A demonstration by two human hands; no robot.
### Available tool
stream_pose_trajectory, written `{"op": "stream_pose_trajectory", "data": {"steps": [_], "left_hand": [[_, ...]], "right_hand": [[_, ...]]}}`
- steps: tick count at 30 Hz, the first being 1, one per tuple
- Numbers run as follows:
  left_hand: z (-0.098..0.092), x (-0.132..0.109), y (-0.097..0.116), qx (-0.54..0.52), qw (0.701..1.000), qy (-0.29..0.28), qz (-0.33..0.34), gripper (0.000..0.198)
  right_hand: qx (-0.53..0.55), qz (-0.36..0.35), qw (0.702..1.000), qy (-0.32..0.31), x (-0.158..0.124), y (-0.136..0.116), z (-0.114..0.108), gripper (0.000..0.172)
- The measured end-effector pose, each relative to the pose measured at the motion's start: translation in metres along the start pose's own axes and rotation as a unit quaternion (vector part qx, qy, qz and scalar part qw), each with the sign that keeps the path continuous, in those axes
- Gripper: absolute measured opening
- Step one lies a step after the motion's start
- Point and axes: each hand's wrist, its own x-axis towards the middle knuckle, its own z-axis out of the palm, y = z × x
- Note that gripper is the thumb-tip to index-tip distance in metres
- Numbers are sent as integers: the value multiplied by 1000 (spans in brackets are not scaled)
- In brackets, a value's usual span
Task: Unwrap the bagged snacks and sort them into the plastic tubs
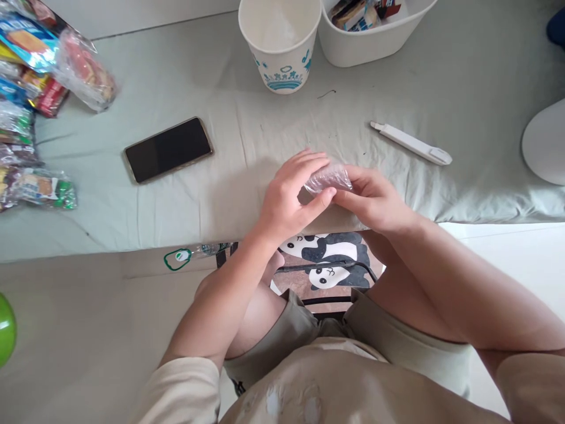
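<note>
Between my hands, near the front edge of the cloth-covered surface, is a small crinkled clear plastic wrapper [329,178]. My left hand [298,191] curves round its left side, with the thumb at its lower edge and the fingers over its top. My right hand [371,194] pinches the right end of the wrapper between thumb and fingers. Whether anything is inside the wrapper cannot be made out. A white cutter-like tool [411,142] lies to the right, beyond my right hand. A black phone [168,149] rests to the left of my left hand.
A paper cup [283,68] stands at the back, beside a white bin [364,47] holding packets. Wrapped snacks [44,94] are heaped at the left. A white round object [546,143] is at the right edge. The grey-green cloth [220,206] ends just before my lap.
</note>
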Motion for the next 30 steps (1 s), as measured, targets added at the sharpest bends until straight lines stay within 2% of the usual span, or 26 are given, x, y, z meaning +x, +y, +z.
{"op": "stream_pose_trajectory", "data": {"steps": [2, 4, 7, 9, 10, 13, 15, 17, 20, 24, 27, 30], "left_hand": [[0, 0, -1, -60, 996, -21, -70, 35], [-1, 1, -3, -118, 985, -7, -129, 31], [-4, 2, -3, -210, 956, 12, -202, 30], [-8, 2, -3, -272, 931, -13, -241, 33], [-9, 2, -3, -297, 920, -31, -254, 35], [-12, 1, -2, -339, 898, -61, -274, 42], [-13, 0, -1, -343, 893, -58, -287, 44], [-13, -1, 0, -330, 897, -50, -291, 36], [-16, -1, 1, -310, 910, -51, -270, 16], [-26, 2, -2, -327, 907, -27, -264, 18], [-36, 6, -8, -373, 884, 19, -281, 24], [-45, 10, -13, -398, 863, 63, -306, 20]], "right_hand": [[10, -11, 1000, -24, 0, 3, -1, 21], [0, -6, 1000, -26, 0, 6, -2, 26], [-47, -4, 996, 72, 0, 9, -3, 33], [-64, -13, 989, 133, 0, 9, -3, 40], [-64, -12, 988, 138, 0, 9, -2, 44], [-58, 11, 992, 115, 2, 8, 1, 40], [-56, 14, 989, 135, 4, 9, 3, 35], [-40, -1, 988, 146, 5, 10, 6, 35], [-31, -1, 994, 105, 7, 8, 13, 37], [-51, 1, 993, 107, 14, 1, 21, 36], [-72, -38, 988, 130, 34, -12, 15, 31], [-151, -74, 966, 194, 74, -42, 1, 13]]}}
